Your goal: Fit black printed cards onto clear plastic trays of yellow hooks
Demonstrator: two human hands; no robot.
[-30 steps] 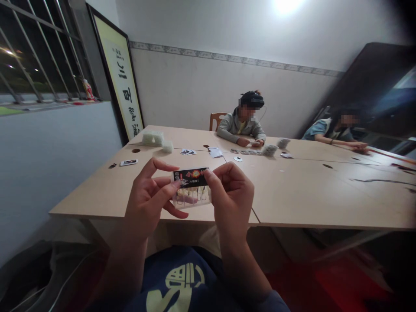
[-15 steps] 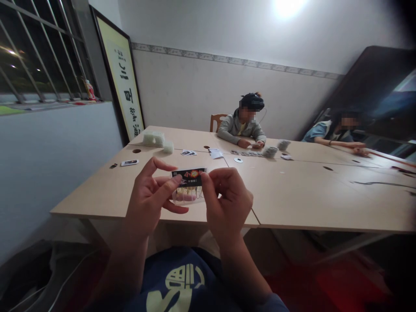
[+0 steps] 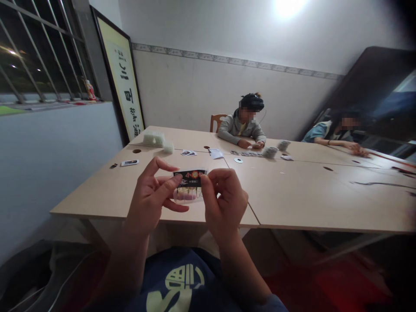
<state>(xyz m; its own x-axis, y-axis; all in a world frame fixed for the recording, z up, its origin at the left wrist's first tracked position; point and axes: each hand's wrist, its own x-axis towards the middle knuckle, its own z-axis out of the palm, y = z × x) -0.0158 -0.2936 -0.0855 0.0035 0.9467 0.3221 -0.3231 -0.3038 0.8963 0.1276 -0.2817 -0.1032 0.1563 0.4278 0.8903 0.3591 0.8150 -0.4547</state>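
Observation:
Above the table's near edge, I hold a small clear plastic case (image 3: 186,196) between both hands. A black label (image 3: 194,180) with bright printed characters lies across its upper part. Thin, hook-like dark shapes and yellowish bits show through the clear lower part. My left hand (image 3: 147,199) grips the left end, thumb on the label and other fingers behind or below. My right hand (image 3: 225,201) pinches the right end, its thumb at the label's right edge and its other fingers curled. What the fingers behind the case touch is hidden.
The table (image 3: 276,195) bears a small black-and-white pack (image 3: 129,163), clear stacked cases (image 3: 153,139), cards (image 3: 189,153), a white sheet (image 3: 216,153) and a white disc (image 3: 238,160). Across it sits a person (image 3: 240,128) near more stacks (image 3: 270,151); another person (image 3: 338,134) is at right.
The case has tilted slightly and shifted a little to the right. My right hand has moved slightly left, while my left hand stays nearly still. The right-hand person's hands have moved.

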